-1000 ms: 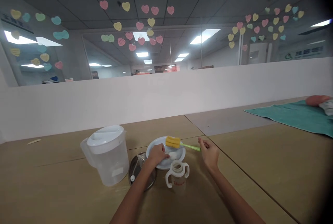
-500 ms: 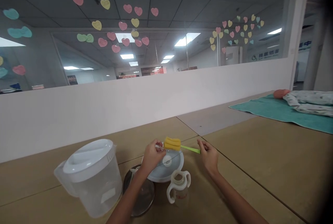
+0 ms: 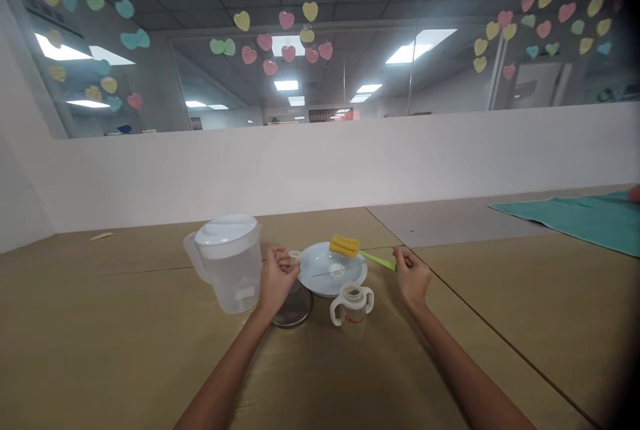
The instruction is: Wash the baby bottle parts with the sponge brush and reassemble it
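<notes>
My right hand (image 3: pixel 411 275) pinches the end of the green handle of a brush with a yellow sponge head (image 3: pixel 344 245). The sponge hangs over the back of a white bowl (image 3: pixel 325 283). My left hand (image 3: pixel 280 277) is closed on a small pale ring-shaped piece (image 3: pixel 295 255) at the bowl's left edge. In front of the bowl stands a clear bottle with two white handles (image 3: pixel 354 310), its top uncovered. A round dark metal tray (image 3: pixel 295 313) lies partly behind my left hand.
A clear pitcher with a white lid (image 3: pixel 230 263) stands left of my left hand. A teal cloth (image 3: pixel 585 213) lies at the far right. Behind the table runs a white wall (image 3: pixel 310 170) with glass above.
The view has swung left and up, so the table things look smaller. My left hand has moved away from the sponge, towards the pitcher. My right hand still holds the brush handle.
</notes>
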